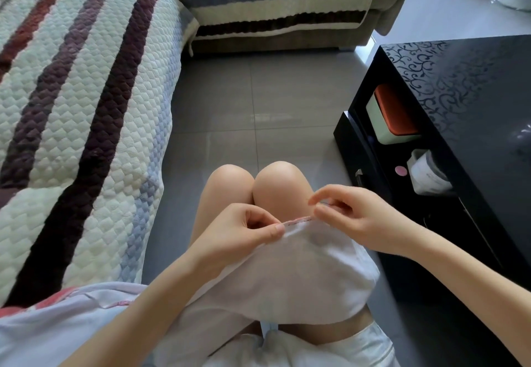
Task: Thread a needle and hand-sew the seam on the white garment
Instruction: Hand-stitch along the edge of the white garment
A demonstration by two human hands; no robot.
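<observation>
The white garment (310,274), thin and soft, drapes over our thighs, its pink-stitched seam (298,220) stretched between both hands. Our left hand (244,231) pinches the cloth with thumb and forefinger. Our right hand (353,217) pinches a thin dark needle (325,202) at the seam's right end. A glossy black table (459,79) with a scroll pattern stands to the right, and a quilted striped sofa cover (71,108) lies to the left.

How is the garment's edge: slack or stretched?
Stretched: the left hand pinches the white garment, its edge straight to the right hand.
</observation>
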